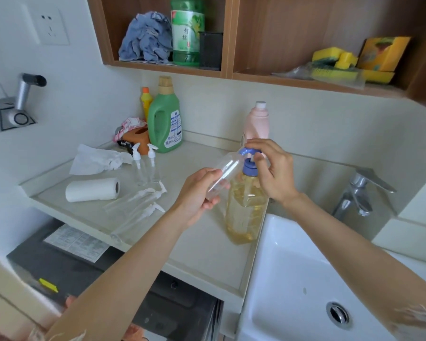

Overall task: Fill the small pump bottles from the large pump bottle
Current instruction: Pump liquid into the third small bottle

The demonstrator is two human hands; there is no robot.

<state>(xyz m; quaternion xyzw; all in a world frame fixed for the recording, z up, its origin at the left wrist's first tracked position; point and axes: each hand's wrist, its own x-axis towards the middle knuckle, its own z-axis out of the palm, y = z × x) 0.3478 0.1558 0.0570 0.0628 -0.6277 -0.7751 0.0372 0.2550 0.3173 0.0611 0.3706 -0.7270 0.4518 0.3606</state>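
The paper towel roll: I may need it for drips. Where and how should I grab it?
Probably around the middle of the paper towel roll, coming from above. It lies on its side on the counter, so fingers can wrap its round sides; the left hand, nearer, holds a small clear bottle.

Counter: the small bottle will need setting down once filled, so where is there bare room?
Bare counter lies in front of the large pump bottle, toward the near edge beside the sink. Crowded left: lying pump bottles, paper towel roll.
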